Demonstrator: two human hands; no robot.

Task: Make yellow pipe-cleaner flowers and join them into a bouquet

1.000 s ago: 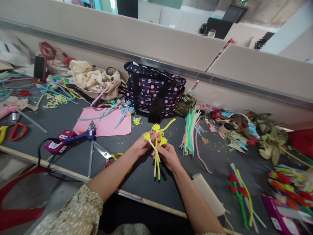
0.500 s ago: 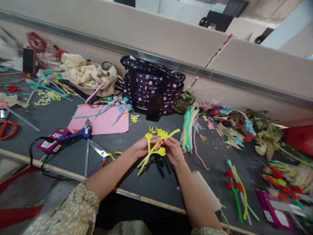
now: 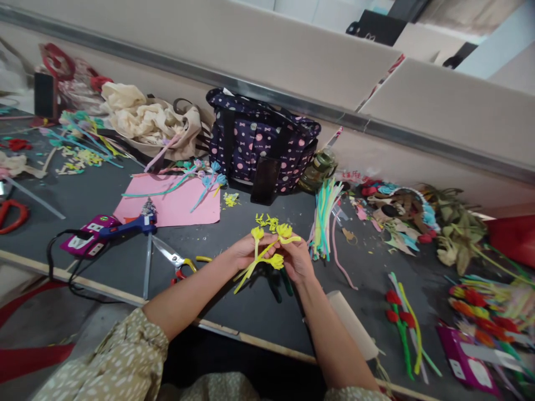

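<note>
My left hand point(image 3: 246, 252) is closed on the stems of a small bunch of yellow pipe-cleaner flowers point(image 3: 256, 262), whose stems cross and point down to the left. On the other side, my right hand point(image 3: 297, 258) pinches a yellow strip point(image 3: 290, 240) beside the upper right flower head, close to my left fingertips. Three yellow flower heads show between the hands. Yellow clippings point(image 3: 267, 222) lie on the dark table just beyond them. Dark green handles point(image 3: 273, 283) rest beneath the hands, partly hidden.
Scissors point(image 3: 169, 255) and a blue glue gun point(image 3: 129, 226) lie left, near pink paper point(image 3: 188, 203). A patterned bag point(image 3: 251, 139) and phone point(image 3: 266, 179) stand behind. Pipe cleaners point(image 3: 324, 220) and red flowers point(image 3: 400, 317) lie right.
The yellow strip at my right hand stuck out to the upper right before; now it is bent round beside the flower head. The view has shifted slightly.
</note>
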